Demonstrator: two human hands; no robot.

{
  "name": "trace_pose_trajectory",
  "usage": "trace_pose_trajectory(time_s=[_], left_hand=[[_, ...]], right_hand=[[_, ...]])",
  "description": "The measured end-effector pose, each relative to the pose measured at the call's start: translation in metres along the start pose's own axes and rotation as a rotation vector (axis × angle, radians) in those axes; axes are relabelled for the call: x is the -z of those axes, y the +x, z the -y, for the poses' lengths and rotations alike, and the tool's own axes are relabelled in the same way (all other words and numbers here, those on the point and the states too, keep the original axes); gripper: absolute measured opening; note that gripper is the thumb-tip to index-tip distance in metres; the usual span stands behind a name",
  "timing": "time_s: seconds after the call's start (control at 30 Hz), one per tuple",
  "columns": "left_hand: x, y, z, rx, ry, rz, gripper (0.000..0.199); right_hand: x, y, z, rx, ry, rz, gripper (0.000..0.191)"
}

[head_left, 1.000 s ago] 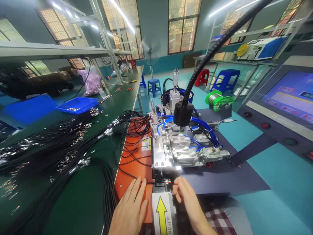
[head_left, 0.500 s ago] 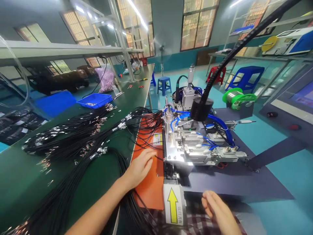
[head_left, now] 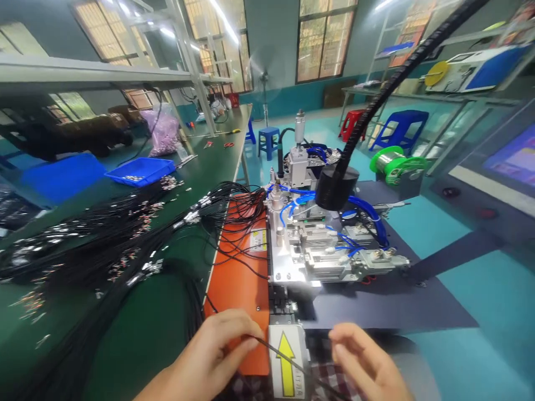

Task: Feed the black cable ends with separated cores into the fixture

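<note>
In the head view, my left hand (head_left: 221, 348) pinches a thin black cable (head_left: 281, 354) between thumb and fingers. The cable slants down to the right across a white plate with a yellow arrow (head_left: 287, 367). To the right, my right hand (head_left: 365, 359) hovers with thumb and fingers curved and apart, holding nothing I can see. Just beyond both hands stands a metal machine (head_left: 313, 239) with pneumatic cylinders and blue tubes. An orange panel (head_left: 238, 278) lies along its left side, with several black cables (head_left: 244, 214) crossing it into the machine.
Bundles of black cables (head_left: 87, 250) with shiny ends cover the green table (head_left: 137, 334). A blue tray (head_left: 140, 171) and a bag of small pink parts (head_left: 161, 131) stand farther back. A green spool (head_left: 395, 166) sits behind the machine; a black flexible arm (head_left: 368, 106) hangs over it.
My left hand has drawn back from the machine's edge toward me and now holds a cable over the arrow plate. My right hand has shifted slightly left. The view has turned a little right.
</note>
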State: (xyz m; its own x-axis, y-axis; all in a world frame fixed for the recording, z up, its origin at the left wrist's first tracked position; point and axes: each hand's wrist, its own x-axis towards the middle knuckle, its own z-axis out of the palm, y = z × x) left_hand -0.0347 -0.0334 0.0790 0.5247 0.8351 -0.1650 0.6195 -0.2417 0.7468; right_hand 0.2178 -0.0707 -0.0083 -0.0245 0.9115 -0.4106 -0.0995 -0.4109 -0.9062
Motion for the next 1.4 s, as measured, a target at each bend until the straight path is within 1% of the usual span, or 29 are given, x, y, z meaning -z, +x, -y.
trace_pose_trajectory(time_s=[0.03,0.07,0.1,0.13,0.17,0.2,0.23,0.3,0.33,0.37,0.4,0.43,0.47,0.5,0.53,0.6,0.63,0.7,0.73,0.83,0.9,1.0,1.03,1.1,1.17,1.23,1.33,1.4], left_hand=[[-0.002,0.003,0.000,0.013,-0.019,-0.034,0.021],[-0.004,0.006,0.001,0.017,-0.020,-0.052,0.021],[-0.008,0.008,0.003,0.013,-0.008,-0.054,0.021],[-0.013,0.010,0.005,0.001,0.018,-0.052,0.022],[-0.019,0.011,0.006,-0.013,0.056,-0.054,0.020],[-0.025,0.013,0.008,-0.046,0.102,-0.072,0.018],[-0.032,0.016,0.008,-0.099,0.147,-0.108,0.017],[-0.043,0.024,0.003,-0.219,0.196,-0.180,0.033],[-0.047,0.029,-0.001,-0.271,0.182,-0.181,0.042],[-0.050,0.034,-0.006,-0.277,0.140,-0.137,0.044],[-0.051,0.038,-0.011,-0.262,0.070,-0.042,0.042],[-0.051,0.042,-0.016,-0.226,0.001,0.028,0.038],[-0.050,0.046,-0.021,-0.189,-0.057,0.069,0.035],[-0.049,0.048,-0.024,-0.154,-0.104,0.082,0.033],[-0.047,0.049,-0.026,-0.118,-0.133,0.065,0.031],[-0.047,0.049,-0.026,-0.066,-0.169,0.040,0.026],[-0.048,0.050,-0.026,-0.050,-0.182,0.042,0.022],[-0.051,0.050,-0.023,-0.037,-0.206,0.062,0.014],[-0.053,0.051,-0.021,-0.042,-0.228,0.077,0.012],[-0.057,0.054,-0.017,-0.007,-0.330,0.071,0.022],[-0.060,0.056,-0.014,0.064,-0.423,0.055,0.023],[-0.065,0.056,-0.010,0.199,-0.582,0.020,0.017],[-0.067,0.055,-0.008,0.234,-0.628,0.009,0.015],[-0.070,0.055,-0.006,0.264,-0.649,-0.036,0.012],[-0.071,0.055,-0.005,0.227,-0.569,-0.103,0.010],[-0.071,0.054,-0.005,0.150,-0.444,-0.157,0.011],[-0.069,0.051,-0.004,0.024,-0.306,-0.183,0.012],[-0.068,0.049,-0.004,-0.074,-0.238,-0.207,0.012]], right_hand=[[-0.004,-0.001,0.007,0.035,0.010,0.035,0.024],[-0.008,-0.003,0.013,0.067,0.013,0.090,0.030],[-0.011,-0.005,0.019,0.121,0.046,0.054,0.032],[-0.014,-0.006,0.023,0.137,0.070,0.039,0.028],[-0.017,-0.007,0.027,0.144,0.077,0.044,0.016],[-0.020,-0.008,0.030,0.157,0.081,0.039,0.007],[-0.022,-0.008,0.031,0.161,0.080,0.042,0.003],[-0.026,-0.007,0.033,0.168,0.096,0.058,0.007],[-0.028,-0.006,0.034,0.169,0.122,0.071,0.008],[-0.028,-0.005,0.034,0.167,0.155,0.093,0.011],[-0.027,-0.003,0.034,0.161,0.195,0.126,0.016],[-0.025,-0.001,0.034,0.154,0.238,0.162,0.022],[-0.022,0.000,0.035,0.144,0.274,0.189,0.027],[-0.020,0.002,0.035,0.132,0.295,0.200,0.030],[-0.017,0.003,0.036,0.118,0.302,0.196,0.031],[-0.013,0.004,0.035,0.099,0.290,0.141,0.025],[-0.012,0.004,0.035,0.090,0.278,0.106,0.021],[-0.012,0.005,0.032,0.066,0.265,0.092,0.019],[-0.012,0.006,0.030,0.054,0.268,0.106,0.021],[-0.011,0.011,0.024,0.059,0.274,0.157,0.029],[-0.011,0.014,0.022,0.075,0.244,0.114,0.032],[-0.016,0.015,0.023,0.076,0.190,-0.004,0.033],[-0.018,0.013,0.023,0.065,0.193,-0.023,0.034],[-0.024,0.009,0.023,0.021,0.218,-0.016,0.033],[-0.030,0.004,0.023,-0.026,0.232,0.010,0.031],[-0.033,0.001,0.024,-0.047,0.206,0.008,0.031],[-0.035,0.000,0.027,-0.061,0.133,-0.039,0.031],[-0.033,0.002,0.028,-0.118,0.167,-0.030,0.032]])
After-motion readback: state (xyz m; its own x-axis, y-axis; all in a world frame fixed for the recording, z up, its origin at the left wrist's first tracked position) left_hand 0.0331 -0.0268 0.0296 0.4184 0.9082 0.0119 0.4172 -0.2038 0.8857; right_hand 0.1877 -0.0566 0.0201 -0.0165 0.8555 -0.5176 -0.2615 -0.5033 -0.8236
